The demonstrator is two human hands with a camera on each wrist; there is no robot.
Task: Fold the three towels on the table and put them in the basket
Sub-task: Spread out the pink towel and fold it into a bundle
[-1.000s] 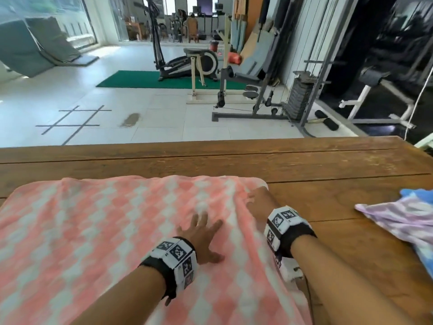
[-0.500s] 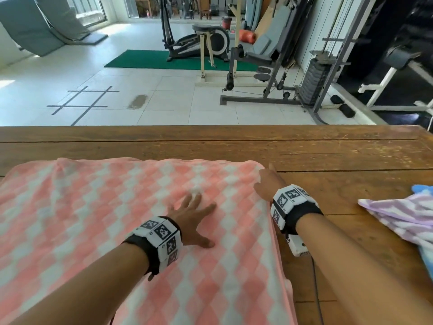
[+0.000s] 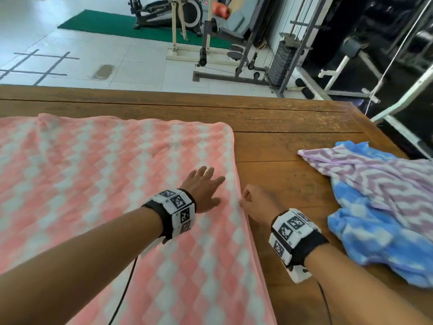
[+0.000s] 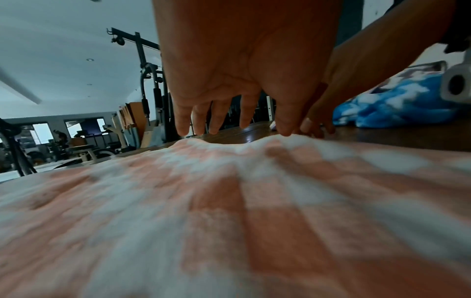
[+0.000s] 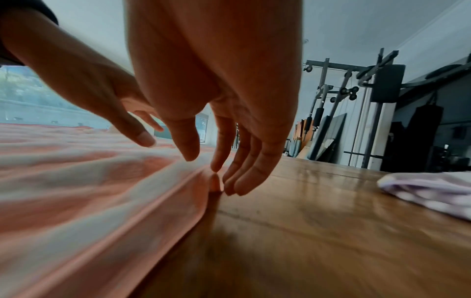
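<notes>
A wooden plank table (image 3: 281,127) fills the near ground. Beyond its far edge lies a pale tiled floor (image 3: 131,66) with dark taped lines (image 3: 39,64) at far left and a green mat (image 3: 121,24). An elliptical trainer (image 3: 168,12) stands on it; a cable weight machine (image 3: 281,59) stands right, by a dark mirrored wall (image 3: 375,31).

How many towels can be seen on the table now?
3: the pink checked towel spread at left; the purple striped towel at right, lying on the blue towel. No others are visible.
</notes>
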